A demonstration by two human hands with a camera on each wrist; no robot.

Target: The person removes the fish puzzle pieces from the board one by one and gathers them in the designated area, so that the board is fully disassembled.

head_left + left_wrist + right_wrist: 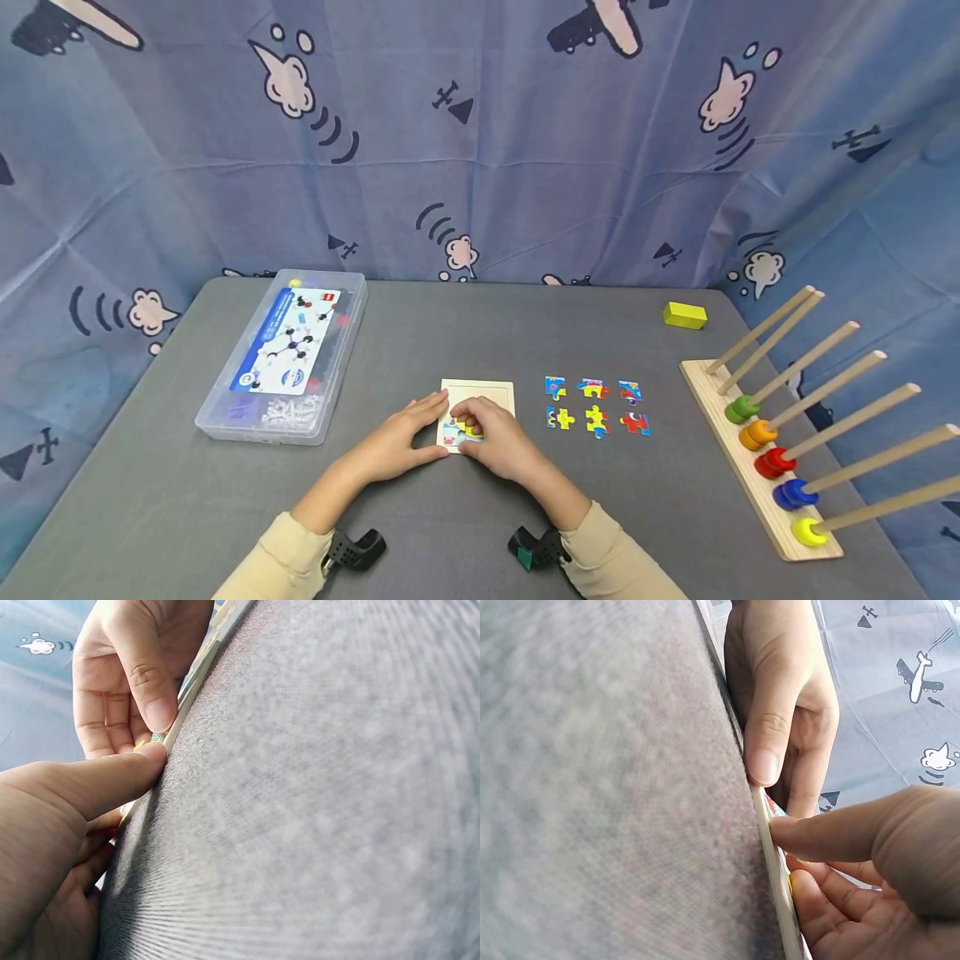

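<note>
A small wooden puzzle tray (495, 388) lies flat on the table, with colourful pieces (453, 435) in its lower part. My left hand (396, 440) holds the tray at its left side, the thumb by the bottom corner and the fingers higher up. Over the tray's lower right, my right hand (497, 435) has thumb and fingers curled together at a puzzle piece (477, 430), mostly hidden under them. In the right wrist view, the right thumb (817, 836) lies close to the tray's edge (778, 889). Loose puzzle pieces (597, 421) lie in two rows to the right.
At the left stands a clear plastic case (330, 367) with a molecule-picture label. A wooden peg stand (716, 404) with coloured rings runs along the right side. A yellow block (684, 315) sits at the back right, and a patterned curtain (480, 133) hangs behind the table.
</note>
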